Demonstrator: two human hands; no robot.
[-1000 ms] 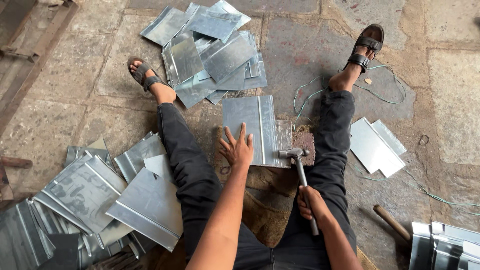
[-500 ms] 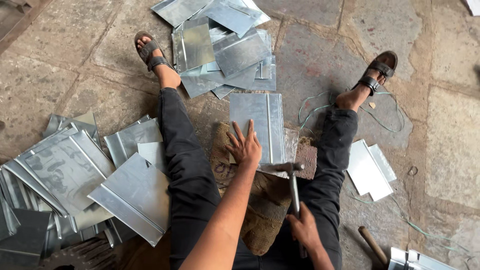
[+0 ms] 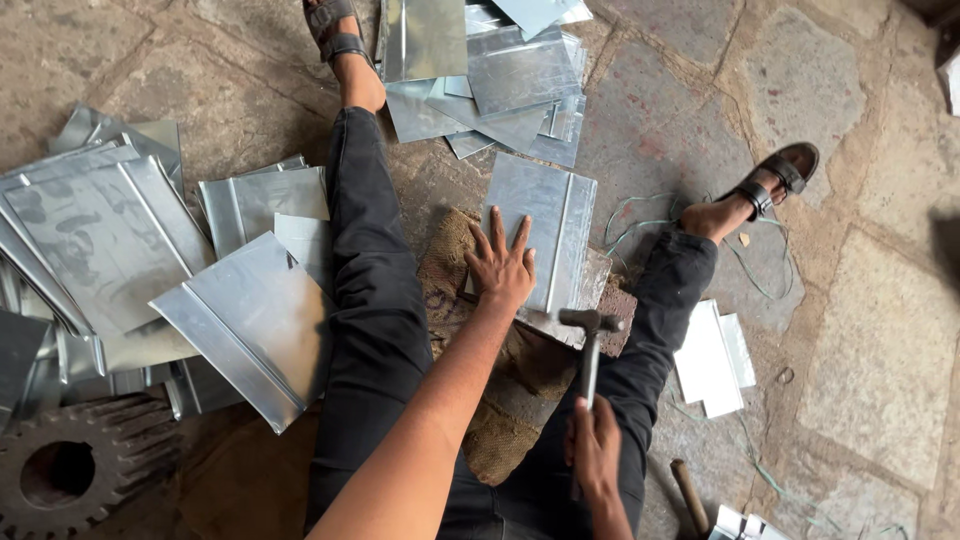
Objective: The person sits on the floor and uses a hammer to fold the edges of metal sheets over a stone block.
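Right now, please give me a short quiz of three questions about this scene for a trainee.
1. True or false: the left hand lies flat on the metal sheet.
2. Which hand holds the hammer?
3. The toothed gear lies: A) between the legs, B) at the lower left, C) by the far sandal.

Key: 1 true. 2 the right hand. 3 B.

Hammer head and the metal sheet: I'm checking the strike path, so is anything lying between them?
Nothing visible. The hammer in the right hand hangs at the metal sheet's near edge; the left hand presses flat beside it.
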